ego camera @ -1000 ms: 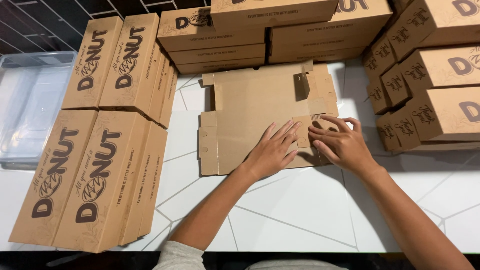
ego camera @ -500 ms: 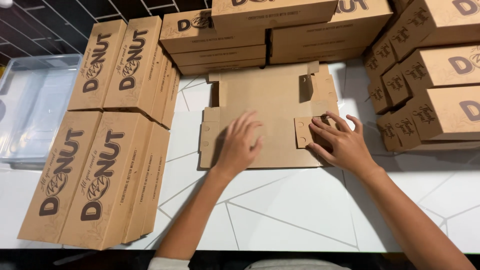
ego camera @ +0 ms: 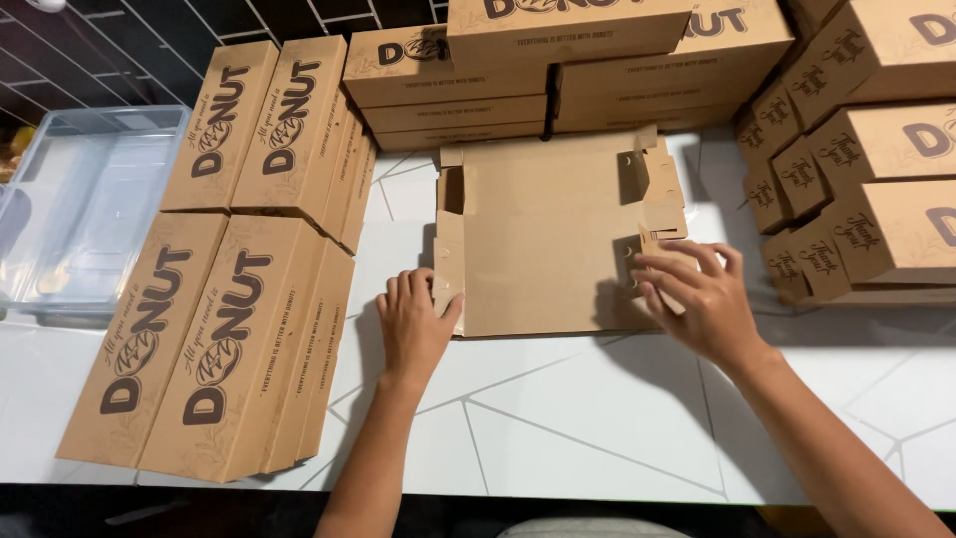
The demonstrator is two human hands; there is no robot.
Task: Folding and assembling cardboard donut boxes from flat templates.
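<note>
An unfolded cardboard box blank [ego camera: 543, 234] lies flat in the middle of the white table [ego camera: 558, 428], brown inner side up, with its side flaps partly raised on the left and right edges. The left hand [ego camera: 413, 324] is at the near left corner of the blank, its fingers together and the thumb touching the small corner flap [ego camera: 448, 289]. The right hand [ego camera: 697, 294] is at the near right edge, its fingers spread a little and bent over a small tab [ego camera: 652, 244] that stands up there; I cannot tell if the tab is really pinched. Just behind the blank, on the far side, there are stacks of finished flat boxes [ego camera: 558, 60] of the same brown cardboard with dark print, and they stand very near its far edge. On the right, more closed boxes [ego camera: 876, 199] are piled in a leaning stack, close to the right hand, and they leave little room on that side. On the left, four long closed boxes [ego camera: 229, 269] lie in two rows, near the left hand but not touching it. Further left is a clear plastic bin [ego camera: 90, 209]; what is inside it is too blurred to tell. Behind everything is a wall of dark tiles [ego camera: 149, 30]
</note>
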